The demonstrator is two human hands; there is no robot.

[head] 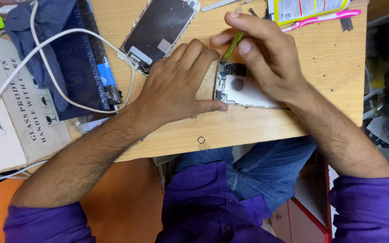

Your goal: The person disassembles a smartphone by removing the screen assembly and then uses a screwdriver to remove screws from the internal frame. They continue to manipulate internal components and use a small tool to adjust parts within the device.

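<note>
An opened white phone body (244, 90) lies on the wooden table (248, 130), its inner parts showing at the upper left corner. My left hand (176, 85) rests flat on the table beside it, fingers and thumb pressing against its left edge. My right hand (262, 49) covers the phone's right part and grips a thin green-handled tool (233, 45), whose tip points down into the phone's top corner.
A detached phone screen (158, 29) lies face down at the back. A dark blue cloth (64, 54), a white cable (32, 49) and a cardboard box (5, 117) lie at the left. A pink-and-white tool (325, 18) and a yellow package (307, 8) sit at the far right. A small ring (201, 140) lies near the front edge.
</note>
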